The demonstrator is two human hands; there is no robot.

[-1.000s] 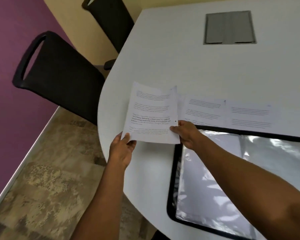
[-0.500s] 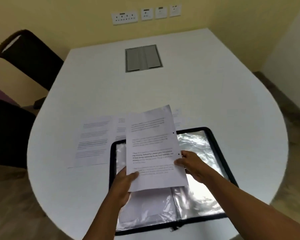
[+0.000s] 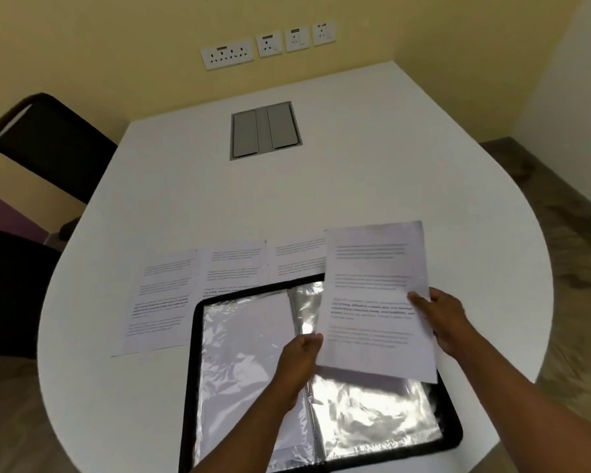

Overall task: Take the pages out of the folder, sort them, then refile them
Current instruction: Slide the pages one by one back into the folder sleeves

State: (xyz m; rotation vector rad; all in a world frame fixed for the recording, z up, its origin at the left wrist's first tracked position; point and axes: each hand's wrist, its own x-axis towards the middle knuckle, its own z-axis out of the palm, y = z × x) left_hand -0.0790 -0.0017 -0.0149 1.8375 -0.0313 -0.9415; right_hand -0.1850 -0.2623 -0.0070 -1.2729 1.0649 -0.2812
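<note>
pages (image 3: 232, 268): three on table (image 3: 372, 186) (one held).

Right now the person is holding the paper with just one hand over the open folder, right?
Not quite. The head view shows both hands on the paper: the left hand holds its lower left edge and the right hand its right edge. It is over the open folder.

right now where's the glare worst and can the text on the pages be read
Head view: glare is strongest on the folder's plastic sleeves, lower right, below the held page; print on that page and the pages on the table is too blurred to read; wide-angle lens bends the table edge.
</note>
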